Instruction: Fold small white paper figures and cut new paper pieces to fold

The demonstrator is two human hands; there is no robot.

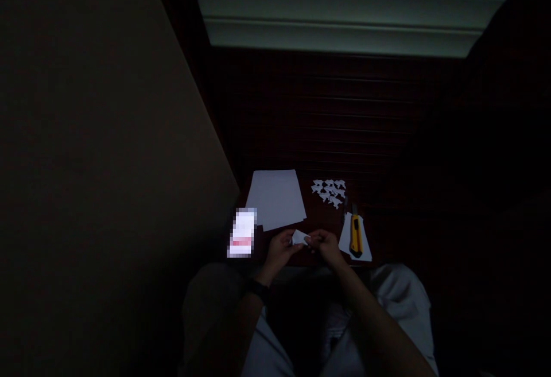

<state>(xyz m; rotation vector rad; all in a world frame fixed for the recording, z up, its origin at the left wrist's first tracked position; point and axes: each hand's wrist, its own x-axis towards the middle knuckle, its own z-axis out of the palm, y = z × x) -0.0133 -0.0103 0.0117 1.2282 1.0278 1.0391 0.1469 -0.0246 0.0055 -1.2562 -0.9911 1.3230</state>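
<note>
Between my two hands is a small folded piece of white paper [300,237], held over the near edge of a dark table. My left hand [280,246] pinches its left side, thumb in front. On its right side, the fingers of my right hand [323,243] are closed on the paper. A cluster of small folded white paper shapes [329,191] lies beyond my right hand. To the right, a yellow box cutter [355,236] rests on a small stack of cut white paper [345,239].
A stack of white paper sheets [278,199] lies at the back left of the table. A lit, pixelated screen [242,232] is left of my hands. A wall [129,136] rises on the left, and dark slatted panels [318,107] stand behind the table. The room is dim.
</note>
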